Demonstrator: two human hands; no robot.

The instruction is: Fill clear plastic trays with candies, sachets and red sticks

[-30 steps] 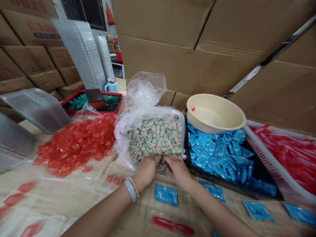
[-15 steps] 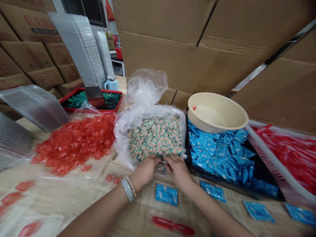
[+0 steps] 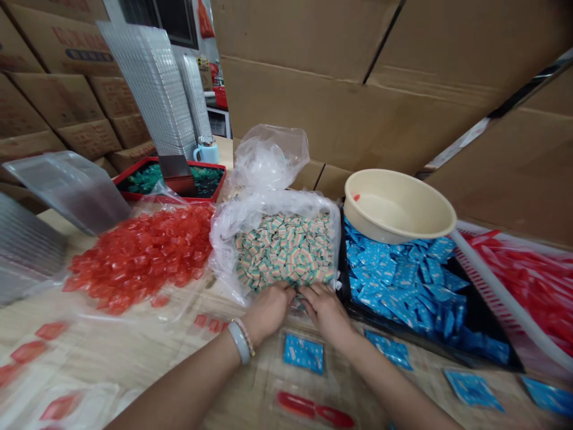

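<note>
A clear plastic bag lies open on the table with a heap of small striped green, orange and white packets in it. My left hand and my right hand rest side by side at the near edge of that heap. Both have their fingers curled down among the packets; what they hold is hidden. A pale band with a bead bracelet is on my left wrist.
Red wrapped sweets lie heaped at left, blue sachets in a black tray at right under a cream bowl. Red sticks fill a basket far right. Clear tray stacks, a red tray and cardboard boxes stand behind. Loose blue sachets lie near.
Both hands stay at the near edge of the striped packets with only slight finger shifts. The view has drifted a little.
</note>
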